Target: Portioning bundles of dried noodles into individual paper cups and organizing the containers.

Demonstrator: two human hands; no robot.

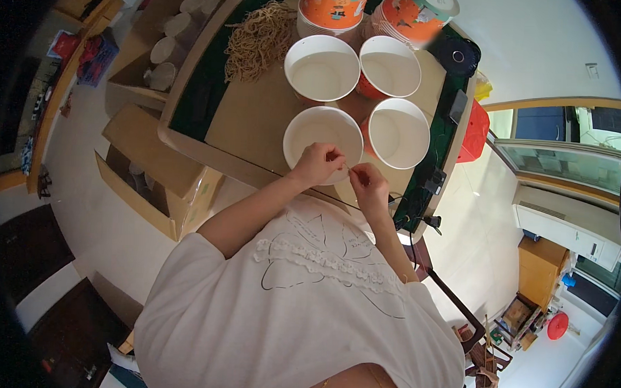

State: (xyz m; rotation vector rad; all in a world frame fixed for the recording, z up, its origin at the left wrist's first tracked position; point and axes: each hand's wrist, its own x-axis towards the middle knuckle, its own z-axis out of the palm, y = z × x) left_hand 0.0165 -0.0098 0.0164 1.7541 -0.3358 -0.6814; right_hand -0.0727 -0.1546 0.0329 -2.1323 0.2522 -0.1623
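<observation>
My left hand (317, 163) is closed in a pinch over the near rim of the closest white-lined paper bucket (313, 129). Just right of it, my right hand (369, 187) pinches too, with the fingertips of both hands almost meeting. Between them shows a short bit of thin cord (346, 167), mostly hidden by the fingers. Three more open paper buckets stand close by: one behind (322, 70), one at the back right (390, 67) and one to the right (399, 132). A tangled heap of tan cord (260, 40) lies at the table's far left.
Two stacks of orange paper buckets (332, 10) (412, 20) rise at the table's far side. A phone (457, 107) and a black plug adapter (434, 180) with cables line the right edge. Cardboard boxes (154, 158) stand on the floor at left, some holding white cups.
</observation>
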